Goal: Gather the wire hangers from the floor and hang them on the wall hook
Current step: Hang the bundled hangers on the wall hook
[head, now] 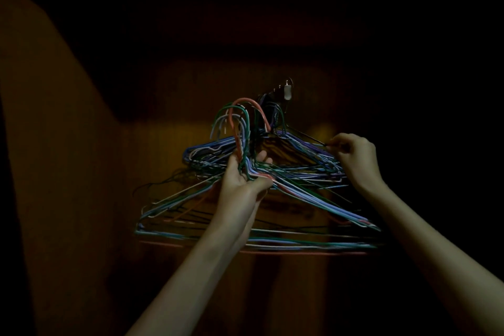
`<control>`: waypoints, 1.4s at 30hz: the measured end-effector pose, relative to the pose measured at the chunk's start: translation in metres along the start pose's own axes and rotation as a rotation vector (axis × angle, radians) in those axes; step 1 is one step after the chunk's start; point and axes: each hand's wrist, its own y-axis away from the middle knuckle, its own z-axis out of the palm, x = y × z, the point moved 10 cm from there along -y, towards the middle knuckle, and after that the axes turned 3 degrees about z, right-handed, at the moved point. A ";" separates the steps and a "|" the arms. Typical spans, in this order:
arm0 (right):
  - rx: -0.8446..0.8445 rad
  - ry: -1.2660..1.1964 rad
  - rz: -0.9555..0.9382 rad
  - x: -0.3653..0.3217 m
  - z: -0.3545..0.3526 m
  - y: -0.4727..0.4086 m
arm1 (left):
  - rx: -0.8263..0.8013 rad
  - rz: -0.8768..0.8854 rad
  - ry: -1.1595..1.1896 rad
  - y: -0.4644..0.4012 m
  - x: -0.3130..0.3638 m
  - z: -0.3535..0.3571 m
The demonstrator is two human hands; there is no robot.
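I see my left hand [245, 174] with fingers curled round the necks of a hanger bundle [261, 194], raised just below the wall hook [287, 90]. My right hand [354, 155] pinches a dark hanger [302, 134] already hooked there.

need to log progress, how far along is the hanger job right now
Done: a bundle of wire hangers has been gathered and lifted up to the wall, and some dark hangers seem to hang from the wall hook already. In hand: the left hand grips the bundle by its necks; the right hand pinches one dark wire. Left: getting the bundle's hooks, including the red hook, onto the wall hook. The floor is out of view.
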 end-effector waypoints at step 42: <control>-0.245 0.239 0.042 0.031 0.072 -0.023 | 0.061 -0.020 0.040 -0.027 -0.016 -0.021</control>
